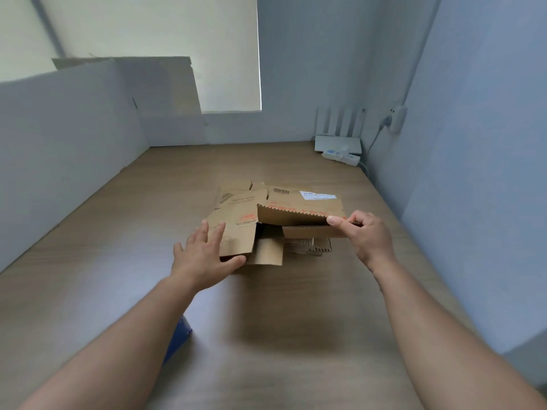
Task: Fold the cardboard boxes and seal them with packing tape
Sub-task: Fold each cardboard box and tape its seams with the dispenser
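Cardboard boxes (296,204) lie flattened in a loose pile at the centre of the frame, on the wooden table (177,179). Our right hand (367,235) pinches the top piece's near edge between thumb and curled fingers. Our left hand (204,253) rests spread and straight-fingered on the left flap. We should lift one piece clear while steadying the rest. No box is formed yet, so none holds anything.

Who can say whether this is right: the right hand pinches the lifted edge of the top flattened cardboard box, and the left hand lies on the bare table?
Wrong on the left hand: the head view shows its straight fingers resting on a cardboard flap, not on the bare table. The right hand does pinch the lifted edge of the top box.
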A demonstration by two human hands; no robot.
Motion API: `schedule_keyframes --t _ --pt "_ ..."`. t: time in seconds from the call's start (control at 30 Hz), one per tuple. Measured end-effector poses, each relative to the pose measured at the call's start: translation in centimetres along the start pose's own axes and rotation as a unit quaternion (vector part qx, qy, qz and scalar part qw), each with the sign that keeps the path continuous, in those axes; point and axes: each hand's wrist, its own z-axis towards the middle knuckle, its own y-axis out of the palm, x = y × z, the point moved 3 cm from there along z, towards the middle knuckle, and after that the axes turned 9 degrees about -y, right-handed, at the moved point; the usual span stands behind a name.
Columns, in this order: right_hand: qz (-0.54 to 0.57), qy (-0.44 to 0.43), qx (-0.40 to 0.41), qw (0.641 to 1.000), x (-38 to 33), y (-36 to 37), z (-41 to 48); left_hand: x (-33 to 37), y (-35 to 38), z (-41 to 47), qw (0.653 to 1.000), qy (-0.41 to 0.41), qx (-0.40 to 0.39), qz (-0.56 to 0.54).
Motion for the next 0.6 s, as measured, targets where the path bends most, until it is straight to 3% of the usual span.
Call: schedule_keyframes --t 0.17,0.33,0.4,0.6 --pt "0.055 -0.058 0.042 0.996 -1.0 -1.6 -1.6 -0.4 0.5 -2.6 0.999 0.002 0.036 0.025" --pt "0.093 -0.106 0.052 0.989 -2.0 -3.0 -2.7 -0.3 -1.9 -4.9 0.983 0.015 0.177 -0.037" --pt "0.085 -0.09 0.078 0.989 -2.0 -3.8 -3.0 0.0 -3.7 -5.9 0.97 0.029 0.234 -0.06" --pt "0.076 -0.007 0.172 0.982 -3.6 -5.1 -4.1 3.1 -9.0 -8.7 0.925 0.12 0.305 -0.194"
